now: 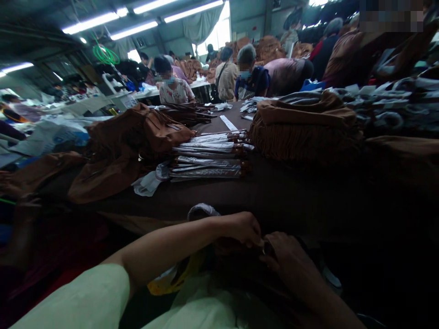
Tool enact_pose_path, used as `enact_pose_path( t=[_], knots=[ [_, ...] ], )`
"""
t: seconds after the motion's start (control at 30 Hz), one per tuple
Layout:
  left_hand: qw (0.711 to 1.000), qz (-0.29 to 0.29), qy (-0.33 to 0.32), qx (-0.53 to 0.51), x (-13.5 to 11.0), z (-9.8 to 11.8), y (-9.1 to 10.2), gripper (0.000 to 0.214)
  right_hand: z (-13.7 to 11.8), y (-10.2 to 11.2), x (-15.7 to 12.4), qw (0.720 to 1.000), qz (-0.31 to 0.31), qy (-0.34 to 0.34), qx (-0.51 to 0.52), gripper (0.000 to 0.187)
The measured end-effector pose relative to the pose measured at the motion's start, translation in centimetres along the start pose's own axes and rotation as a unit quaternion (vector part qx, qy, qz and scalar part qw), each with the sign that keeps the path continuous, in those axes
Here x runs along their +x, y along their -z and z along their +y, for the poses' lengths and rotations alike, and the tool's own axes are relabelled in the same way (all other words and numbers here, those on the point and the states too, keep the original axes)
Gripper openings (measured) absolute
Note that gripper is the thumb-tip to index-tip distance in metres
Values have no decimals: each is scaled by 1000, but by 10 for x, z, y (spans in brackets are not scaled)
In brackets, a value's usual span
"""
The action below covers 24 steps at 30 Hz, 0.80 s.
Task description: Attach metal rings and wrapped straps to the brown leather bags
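Observation:
My left hand [244,228] and my right hand [287,261] meet at the near edge of a dark brown table [274,196]. Both have their fingers curled in a pinch on a dark brown thing [236,249] between them; it is too dim to name. My left forearm comes in from the lower left out of a pale green sleeve [85,301]. A yellow and white plastic bag [171,281] lies in my lap under the forearm.
Folded umbrellas in clear sleeves [209,153] are stacked mid-table. Brown fabric heaps [126,146] lie at the left, a folded brown stack [305,132] at the right. Several people [171,84] work at the far end.

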<state>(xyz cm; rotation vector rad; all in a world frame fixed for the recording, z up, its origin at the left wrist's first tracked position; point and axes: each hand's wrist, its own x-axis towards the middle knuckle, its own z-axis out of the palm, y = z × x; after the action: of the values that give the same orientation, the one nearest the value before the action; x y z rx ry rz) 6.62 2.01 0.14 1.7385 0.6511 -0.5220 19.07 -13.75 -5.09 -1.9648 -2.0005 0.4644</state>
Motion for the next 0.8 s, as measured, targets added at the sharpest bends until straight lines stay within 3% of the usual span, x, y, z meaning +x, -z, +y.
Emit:
enact_pose_path(
  t=[0.1, 0.2, 0.33, 0.43, 0.63, 0.8],
  knots=[
    [994, 4, -4, -112, -3, -7, -2, 23, -5, -3, 3, 995, 64, -63, -36, 30],
    [992, 17, 0, -127, -6, -8, -9, 24, -14, -5, 7, 988, 40, -120, -84, 12],
    [999, 19, 11, 44, -16, 1, -8, 24, -19, -4, 12, 988, 11, -113, -107, 17],
    [984, 22, 50, 172, -22, 7, -5, 26, -19, -3, 14, 988, 25, -106, -113, 17],
    [970, 99, 35, 218, -20, 7, -9, 29, -14, -7, 14, 989, 23, -103, -103, 22],
    [970, 84, 33, 224, -16, 10, -5, 30, -12, -8, 14, 992, 28, -69, -101, 22]
  ],
)
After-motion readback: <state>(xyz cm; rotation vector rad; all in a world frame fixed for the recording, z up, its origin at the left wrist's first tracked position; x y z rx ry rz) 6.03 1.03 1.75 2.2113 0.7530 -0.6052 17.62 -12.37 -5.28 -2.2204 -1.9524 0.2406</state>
